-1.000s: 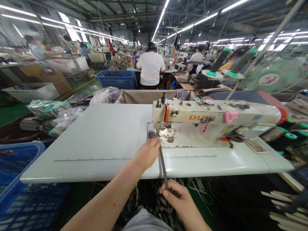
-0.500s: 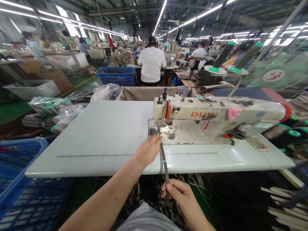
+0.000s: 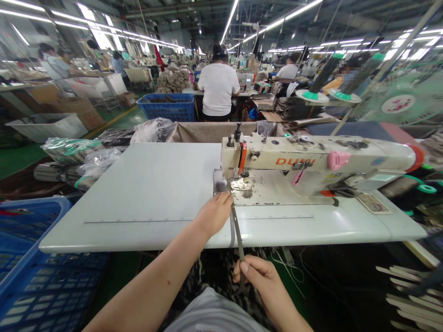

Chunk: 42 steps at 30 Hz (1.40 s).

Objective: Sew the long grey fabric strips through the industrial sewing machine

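Observation:
A narrow grey-brown fabric strip (image 3: 239,237) runs from the needle area of the sewing machine (image 3: 273,159) down over the table's front edge. My left hand (image 3: 218,213) rests on the white table (image 3: 155,189) just before the presser foot, its fingers closed on the strip. Below the edge, my right hand (image 3: 258,275) pinches the same strip between thumb and fingers, and the tail hangs beneath it. Between the hands the strip looks taut, with a small pale mark near my left fingers. The needle itself is too small to make out.
Blue plastic baskets (image 3: 34,258) stand at the left. Plastic-wrapped bundles (image 3: 74,150) lie beyond the table's left side. Thread cones (image 3: 323,76) and a fan (image 3: 394,103) are at the right. A person in a white shirt (image 3: 218,87) sits ahead. Pale strips (image 3: 411,295) lie lower right.
The strip has slid a little toward the machine; its pale mark is now closer to my left hand. Both hands keep their hold, and the view has shifted slightly.

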Tool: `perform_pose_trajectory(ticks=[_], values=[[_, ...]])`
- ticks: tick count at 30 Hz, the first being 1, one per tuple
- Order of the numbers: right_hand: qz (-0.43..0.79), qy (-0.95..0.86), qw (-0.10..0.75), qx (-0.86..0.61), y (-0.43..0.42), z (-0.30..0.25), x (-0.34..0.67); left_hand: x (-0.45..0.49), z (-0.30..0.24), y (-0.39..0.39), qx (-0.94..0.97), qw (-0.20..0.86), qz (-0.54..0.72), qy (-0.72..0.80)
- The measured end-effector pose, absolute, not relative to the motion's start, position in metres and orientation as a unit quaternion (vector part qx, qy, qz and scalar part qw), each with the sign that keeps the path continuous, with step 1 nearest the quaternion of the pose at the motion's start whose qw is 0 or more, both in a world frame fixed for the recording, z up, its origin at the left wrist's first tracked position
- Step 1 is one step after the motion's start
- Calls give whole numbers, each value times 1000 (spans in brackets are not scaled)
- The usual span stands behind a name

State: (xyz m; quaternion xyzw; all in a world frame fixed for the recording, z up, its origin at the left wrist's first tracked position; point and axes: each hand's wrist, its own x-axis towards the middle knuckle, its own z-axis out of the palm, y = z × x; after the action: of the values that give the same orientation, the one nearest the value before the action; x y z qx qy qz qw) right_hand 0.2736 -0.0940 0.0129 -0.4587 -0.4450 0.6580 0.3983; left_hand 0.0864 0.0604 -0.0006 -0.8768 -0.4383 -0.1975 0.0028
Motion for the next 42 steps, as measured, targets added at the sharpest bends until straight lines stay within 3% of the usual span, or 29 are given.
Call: perform_pose_trajectory(ticks=[31,42], values=[[602,-518,393,-464,-86,14,274,89,0,58,-873,18,-199,-444],[670,-419,386,-476,-90,8,271,88,0,59,-873,9,-196,-447]])
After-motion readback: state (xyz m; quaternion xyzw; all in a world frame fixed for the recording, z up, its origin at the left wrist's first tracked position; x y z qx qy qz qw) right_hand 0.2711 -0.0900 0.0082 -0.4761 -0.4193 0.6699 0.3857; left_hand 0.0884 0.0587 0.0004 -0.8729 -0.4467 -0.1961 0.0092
